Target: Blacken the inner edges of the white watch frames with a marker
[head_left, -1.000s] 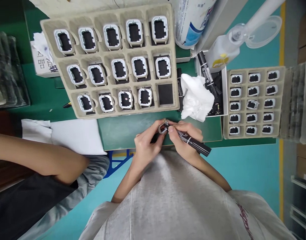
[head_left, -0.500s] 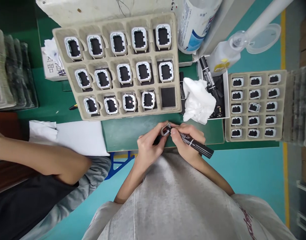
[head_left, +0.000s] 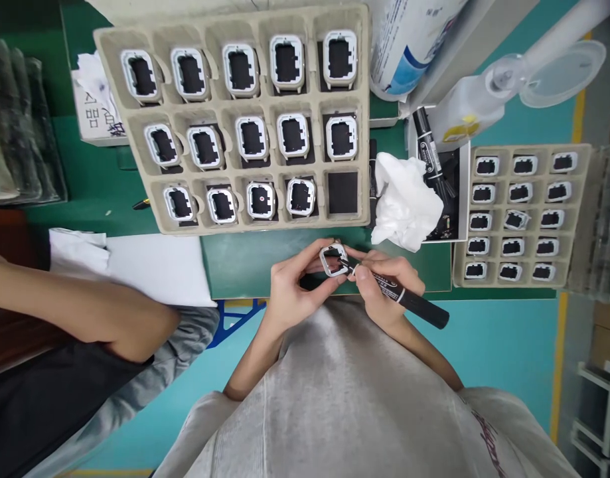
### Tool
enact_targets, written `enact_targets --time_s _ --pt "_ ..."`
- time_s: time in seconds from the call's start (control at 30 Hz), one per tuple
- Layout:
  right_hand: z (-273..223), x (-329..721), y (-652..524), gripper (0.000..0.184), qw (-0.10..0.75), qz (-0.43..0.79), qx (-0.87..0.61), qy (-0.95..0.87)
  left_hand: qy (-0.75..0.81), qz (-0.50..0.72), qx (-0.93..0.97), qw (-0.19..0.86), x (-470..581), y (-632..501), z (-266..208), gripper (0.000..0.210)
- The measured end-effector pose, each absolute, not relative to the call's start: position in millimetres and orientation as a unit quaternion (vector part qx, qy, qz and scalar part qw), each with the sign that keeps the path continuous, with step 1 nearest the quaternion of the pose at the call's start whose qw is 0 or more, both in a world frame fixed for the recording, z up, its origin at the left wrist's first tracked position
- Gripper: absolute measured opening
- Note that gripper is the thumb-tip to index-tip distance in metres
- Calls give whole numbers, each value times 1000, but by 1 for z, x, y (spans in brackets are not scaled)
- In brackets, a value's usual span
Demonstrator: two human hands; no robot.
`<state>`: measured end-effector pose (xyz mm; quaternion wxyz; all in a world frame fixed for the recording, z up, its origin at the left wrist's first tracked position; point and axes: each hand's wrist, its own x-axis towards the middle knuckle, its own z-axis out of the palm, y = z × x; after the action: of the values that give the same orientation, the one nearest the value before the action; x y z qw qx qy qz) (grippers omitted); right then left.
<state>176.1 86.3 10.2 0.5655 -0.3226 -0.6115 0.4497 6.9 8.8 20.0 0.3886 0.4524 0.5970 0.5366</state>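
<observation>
Between the thumb and fingers of my left hand [head_left: 297, 285] is a small white watch case frame [head_left: 326, 260] with an open middle, turned so its face shows. My right hand [head_left: 387, 285] grips a black marker pen [head_left: 404, 297]; its tip reaches the right side of the frame. Whether the tip presses on it cannot be told. Beyond my hands lies a large moulded tray [head_left: 265, 229] with rows of similar white frames over black pads. Its near right compartment shows only a black pad [head_left: 343, 192].
A crumpled white tissue [head_left: 404, 202] lies beside an open box [head_left: 462, 199] holding another marker [head_left: 429, 146]. Farther right stands a smaller-looking tray [head_left: 573, 262] of frames. A pump bottle [head_left: 476, 109] is behind the box. At left is another person's arm [head_left: 80, 292] near a white cloth [head_left: 155, 272].
The frame in my left hand has turned to show more of its face. My right hand and the marker have shifted slightly right. The camera view has moved a little.
</observation>
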Motion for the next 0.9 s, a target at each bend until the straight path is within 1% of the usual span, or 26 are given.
enact_targets --time_s 0.23,0.4,0.53,0.9 --pt "15 175 87 10 560 441 -328 -619 609 518 461 385 6 11 23 55" --pt "17 174 91 10 541 403 -337 -657 604 526 474 364 8 12 24 50" --pt "21 173 92 13 521 375 -340 -687 608 523 492 338 8 12 23 52" --pt "23 173 92 21 533 367 -331 -687 627 494 518 307 8 11 23 51"
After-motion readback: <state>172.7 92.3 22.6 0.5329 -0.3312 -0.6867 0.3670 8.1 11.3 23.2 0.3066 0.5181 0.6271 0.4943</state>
